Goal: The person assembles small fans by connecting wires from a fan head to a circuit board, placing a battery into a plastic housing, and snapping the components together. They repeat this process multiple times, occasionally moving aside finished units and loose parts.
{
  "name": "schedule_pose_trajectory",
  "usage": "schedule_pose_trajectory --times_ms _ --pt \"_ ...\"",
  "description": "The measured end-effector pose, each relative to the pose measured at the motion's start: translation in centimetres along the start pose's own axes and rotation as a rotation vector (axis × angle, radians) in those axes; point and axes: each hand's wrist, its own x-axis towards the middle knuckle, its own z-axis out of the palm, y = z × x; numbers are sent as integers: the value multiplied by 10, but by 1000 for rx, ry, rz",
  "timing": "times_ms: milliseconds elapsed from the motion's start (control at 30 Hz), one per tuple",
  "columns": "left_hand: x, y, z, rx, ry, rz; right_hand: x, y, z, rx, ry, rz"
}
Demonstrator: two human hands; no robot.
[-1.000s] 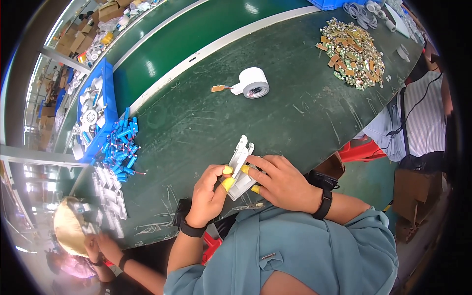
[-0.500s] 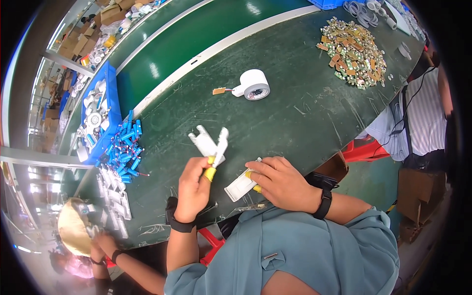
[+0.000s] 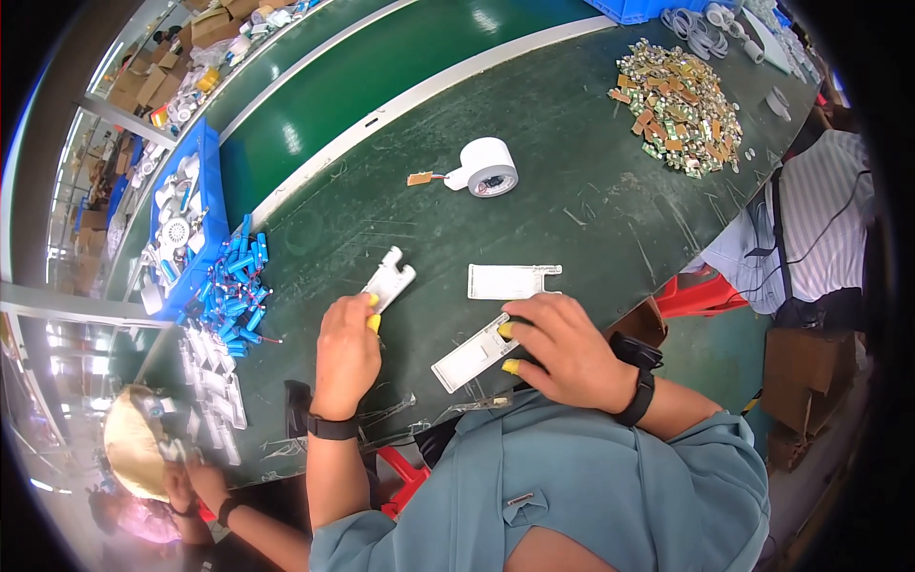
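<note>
My left hand (image 3: 348, 357) pinches a white plastic cover (image 3: 389, 279) with a notched end, between thumb and fingers tipped with yellow finger covers. To its right, my right hand (image 3: 567, 357) has thumb and forefinger spread at the end of a flat white plastic panel (image 3: 469, 355). The panel lies tilted on the table, and the forefinger seems to touch its upper end. Just beyond that hand rests another white plastic cover (image 3: 510, 282), notched at its right end. Farther off stands a round white fan-like housing (image 3: 488, 168) with a small brown circuit board (image 3: 419, 178) wired to it.
Blue wired batteries (image 3: 236, 291) are heaped at left, beside a blue crate (image 3: 212, 172) of white parts. White plastic pieces (image 3: 214, 381) lie nearer. A pile of small circuit boards (image 3: 679, 110) sits at far right. A co-worker's hands (image 3: 195, 481) are at lower left.
A white cover now lies beyond my right hand. My left hand has moved left with a cover in it. My right thumb and forefinger have spread apart at the panel.
</note>
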Motion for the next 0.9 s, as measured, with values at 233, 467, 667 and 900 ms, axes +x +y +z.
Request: schedule_pose_trajectory --times_ms 233,467,667,900 --pt "-22 28 5 -45 -3 70 0 24 -20 -183 98 169" --pt "-43 36 16 -79 -118 97 16 31 -21 -149 -45 150" --pt "-37 36 14 -197 -202 81 21 20 -4 -1 -55 86" --pt "-41 48 2 -138 -116 124 15 0 -8 -81 -35 159"
